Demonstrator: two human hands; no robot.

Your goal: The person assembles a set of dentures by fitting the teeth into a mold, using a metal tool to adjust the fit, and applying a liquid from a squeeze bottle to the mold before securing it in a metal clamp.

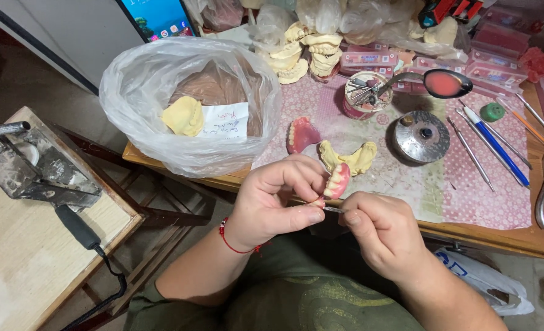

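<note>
Left hand (pixel 275 205): centre of frame, fingers closed around a pink denture (pixel 336 181).
Right hand (pixel 382 230): just right of it, pinching a thin metal tool (pixel 332 209) against the denture.
Plastic bag (pixel 186 104): upper left, open.

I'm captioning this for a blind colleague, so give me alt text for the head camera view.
Seen from above, the left hand holds a pink wax denture with white teeth while the right hand puts a thin metal tool to it. Beyond lie a yellow plaster jaw cast on the cluttered wooden table and an open clear plastic bag.
</note>
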